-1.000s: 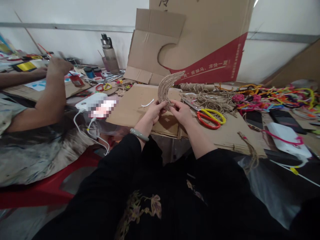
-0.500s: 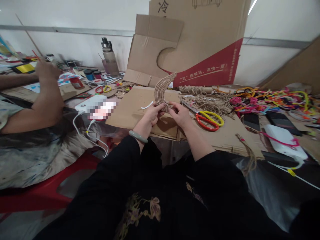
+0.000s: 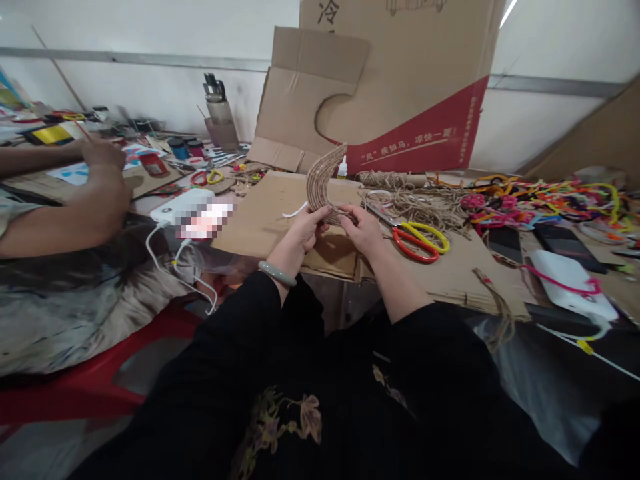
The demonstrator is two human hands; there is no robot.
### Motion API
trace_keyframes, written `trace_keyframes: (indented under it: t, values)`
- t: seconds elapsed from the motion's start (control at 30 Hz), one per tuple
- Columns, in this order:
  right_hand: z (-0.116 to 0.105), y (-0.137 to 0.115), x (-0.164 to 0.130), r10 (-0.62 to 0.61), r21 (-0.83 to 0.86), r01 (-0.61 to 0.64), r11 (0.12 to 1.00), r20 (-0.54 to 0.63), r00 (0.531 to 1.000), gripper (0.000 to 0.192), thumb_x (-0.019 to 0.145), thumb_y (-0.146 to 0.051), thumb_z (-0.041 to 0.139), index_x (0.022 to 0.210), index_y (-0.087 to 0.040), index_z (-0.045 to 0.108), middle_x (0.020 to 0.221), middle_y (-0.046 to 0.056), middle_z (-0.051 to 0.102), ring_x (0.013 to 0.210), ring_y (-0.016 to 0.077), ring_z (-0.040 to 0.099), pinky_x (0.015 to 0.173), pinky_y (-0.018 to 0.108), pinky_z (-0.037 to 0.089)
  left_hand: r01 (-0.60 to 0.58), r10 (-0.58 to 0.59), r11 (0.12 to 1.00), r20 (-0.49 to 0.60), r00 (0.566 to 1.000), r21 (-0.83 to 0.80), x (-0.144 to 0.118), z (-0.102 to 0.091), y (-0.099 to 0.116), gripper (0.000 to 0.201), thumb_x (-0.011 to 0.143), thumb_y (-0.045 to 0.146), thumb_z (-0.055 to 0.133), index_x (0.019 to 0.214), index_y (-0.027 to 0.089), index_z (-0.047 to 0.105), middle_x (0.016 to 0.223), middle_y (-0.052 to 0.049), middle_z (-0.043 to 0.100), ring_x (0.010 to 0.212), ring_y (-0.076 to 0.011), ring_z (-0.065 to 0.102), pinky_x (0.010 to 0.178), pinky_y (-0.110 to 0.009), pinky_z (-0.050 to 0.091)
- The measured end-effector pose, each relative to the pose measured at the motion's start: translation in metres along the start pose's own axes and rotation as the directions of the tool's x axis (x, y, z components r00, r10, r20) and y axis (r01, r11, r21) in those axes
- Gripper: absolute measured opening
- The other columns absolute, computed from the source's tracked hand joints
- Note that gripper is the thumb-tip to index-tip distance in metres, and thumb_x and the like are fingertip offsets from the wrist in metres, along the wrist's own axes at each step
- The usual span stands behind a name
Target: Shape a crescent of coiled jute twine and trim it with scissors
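Twine-wrapped crescent (image 3: 321, 181): upright above the cardboard sheet (image 3: 265, 213), its lower end pinched between both hands.
Co-worker's arm (image 3: 75, 213): far left, over the cluttered tabletop (image 3: 620, 280).
Power bank (image 3: 183, 203): white, left of the sheet.
Left hand (image 3: 306, 230): grip closed on the crescent's lower end.
Right hand (image 3: 364, 230): grip closed on the same end, perhaps on a twine strand too.
Scissors (image 3: 420, 240): red and yellow, just right of the hands.
Pipe cleaners (image 3: 550, 197): colourful heap, far right.

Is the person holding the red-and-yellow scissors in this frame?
No, the scissors lie on the cardboard sheet, while the left hand and right hand both grip the twine-wrapped crescent.
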State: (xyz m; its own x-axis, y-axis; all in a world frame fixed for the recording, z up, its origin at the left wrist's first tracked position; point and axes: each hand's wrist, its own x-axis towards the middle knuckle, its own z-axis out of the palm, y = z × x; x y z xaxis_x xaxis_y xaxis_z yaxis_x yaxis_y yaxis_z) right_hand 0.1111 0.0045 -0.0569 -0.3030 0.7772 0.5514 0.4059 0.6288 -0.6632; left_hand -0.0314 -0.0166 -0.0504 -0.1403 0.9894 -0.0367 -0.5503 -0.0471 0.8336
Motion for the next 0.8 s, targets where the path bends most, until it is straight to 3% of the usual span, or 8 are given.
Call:
trace_keyframes:
  t: [0.17, 0.3, 0.37, 0.47, 0.6, 0.7, 0.8]
  values:
    - [0.004, 0.001, 0.001, 0.036, 0.0, -0.036, 0.999, 0.012, 0.999, 0.032, 0.078, -0.032, 0.049, 0.1, -0.016, 0.065, 0.089, 0.007, 0.069, 0.08, 0.0205, 0.062, 0.077, 0.036, 0.049, 0.007, -0.009, 0.999, -0.034, 0.999, -0.053, -0.002, 0.0, 0.002, 0.012, 0.073, 0.01, 0.069, 0.077, 0.014, 0.059, 0.07, 0.001, 0.065, 0.056, -0.0054, 0.058, 0.049, -0.016, 0.044]
    - [-0.002, -0.001, 0.002, 0.069, 0.017, -0.069, 0.997, 0.016, 0.997, 0.035, 0.081, -0.038, 0.047, 0.102, -0.016, 0.064, 0.079, 0.005, 0.067, 0.066, 0.0174, 0.059, 0.065, 0.032, 0.049, 0.044, -0.047, 0.997, -0.052, 0.998, -0.059, -0.003, 0.001, 0.005, 0.012, 0.072, 0.009, 0.07, 0.075, 0.014, 0.059, 0.068, 0.002, 0.065, 0.055, -0.0048, 0.058, 0.048, -0.014, 0.044]
    - [-0.02, -0.001, 0.002, 0.092, -0.011, -0.092, 0.996, -0.004, 0.996, 0.038, 0.083, -0.04, 0.046, 0.106, -0.015, 0.063, 0.08, 0.006, 0.068, 0.064, 0.0176, 0.059, 0.063, 0.033, 0.049, 0.06, -0.063, 0.996, -0.057, 0.996, -0.064, -0.004, 0.001, 0.006, 0.011, 0.072, 0.009, 0.069, 0.074, 0.014, 0.06, 0.067, 0.003, 0.064, 0.054, -0.0045, 0.057, 0.046, -0.014, 0.044]
    - [-0.065, 0.006, -0.001, 0.091, -0.315, -0.083, 0.946, 0.013, 0.996, 0.035, 0.082, -0.037, 0.05, 0.105, -0.016, 0.066, 0.091, 0.009, 0.07, 0.079, 0.0218, 0.063, 0.074, 0.036, 0.049, 0.056, -0.058, 0.996, -0.032, 0.998, -0.076, -0.007, 0.0, 0.008, 0.014, 0.069, 0.009, 0.072, 0.075, 0.015, 0.06, 0.069, 0.003, 0.065, 0.055, -0.0044, 0.058, 0.047, -0.015, 0.045]
    - [-0.128, 0.036, -0.013, 0.24, -0.735, -0.065, 0.675, 0.136, 0.961, 0.032, 0.084, -0.035, 0.048, 0.103, -0.019, 0.069, 0.106, 0.014, 0.069, 0.093, 0.0291, 0.064, 0.076, 0.039, 0.047, 0.043, -0.044, 0.996, -0.018, 0.999, -0.077, -0.013, -0.001, 0.008, 0.021, 0.064, 0.012, 0.077, 0.077, 0.016, 0.061, 0.074, 0.003, 0.066, 0.06, -0.0053, 0.06, 0.048, -0.014, 0.046]
    - [-0.152, 0.058, -0.027, 0.365, -0.816, -0.019, 0.578, 0.238, 0.9, 0.04, 0.087, -0.043, 0.045, 0.105, -0.014, 0.068, 0.103, 0.019, 0.069, 0.092, 0.0322, 0.064, 0.072, 0.04, 0.045, 0.066, -0.066, 0.995, 0.005, 0.998, -0.072, -0.018, 0.0, 0.008, 0.023, 0.061, 0.014, 0.078, 0.076, 0.016, 0.061, 0.072, 0.004, 0.065, 0.057, -0.0048, 0.058, 0.048, -0.015, 0.046]
    - [-0.157, 0.066, -0.037, 0.363, -0.781, 0.01, 0.624, 0.302, 0.882, 0.038, 0.084, -0.047, 0.05, 0.1, -0.017, 0.068, 0.098, 0.015, 0.07, 0.087, 0.0287, 0.065, 0.072, 0.037, 0.046, 0.081, -0.084, 0.994, -0.032, 0.996, -0.071, -0.021, 0.001, 0.007, 0.025, 0.056, 0.013, 0.08, 0.072, 0.016, 0.06, 0.066, 0.005, 0.063, 0.054, -0.0043, 0.057, 0.048, -0.015, 0.046]
